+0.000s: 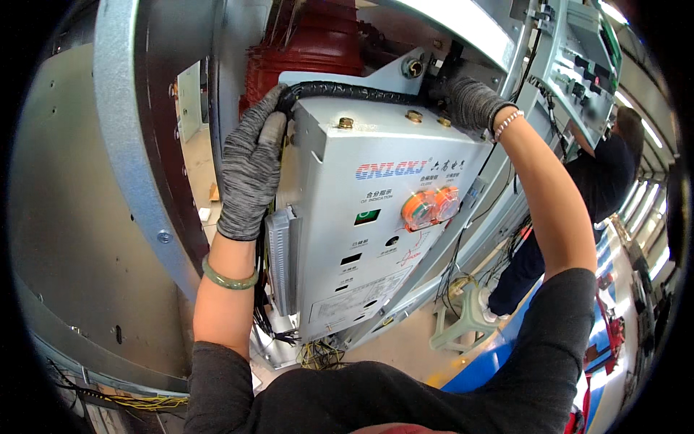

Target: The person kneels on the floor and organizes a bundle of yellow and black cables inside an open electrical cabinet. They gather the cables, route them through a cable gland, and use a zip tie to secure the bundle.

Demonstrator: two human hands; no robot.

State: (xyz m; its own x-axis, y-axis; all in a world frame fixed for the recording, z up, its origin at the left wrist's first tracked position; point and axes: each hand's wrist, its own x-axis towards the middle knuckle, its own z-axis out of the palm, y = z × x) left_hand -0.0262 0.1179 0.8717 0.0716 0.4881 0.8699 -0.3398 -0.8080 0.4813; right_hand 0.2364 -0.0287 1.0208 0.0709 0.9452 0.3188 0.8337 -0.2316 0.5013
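A black-wrapped cable bundle (pixel 354 91) runs along the top back edge of a light grey metal switch mechanism box (pixel 332 181). At the box's upper left corner, my left hand (pixel 251 163), in a grey knit glove, closes its fingertips on the bundle where it bends down. My right hand (pixel 473 105), gloved alike, is curled beside the bundle's far right end; its fingertips are hidden among dark parts. Brass-coloured bolts (pixel 345 123) stand on the box top. Two round buttons under clear orange-rimmed covers (pixel 431 207) and a green indicator window (pixel 367 216) mark its front.
A large grey cabinet panel (pixel 94 217) rises on the left. Behind the box stands a dark red ribbed part (pixel 307 50). Loose wires (pixel 322 354) hang below. At right, a person in dark clothes (pixel 607 173) is near a pale green stool (pixel 464 318) and another open cabinet.
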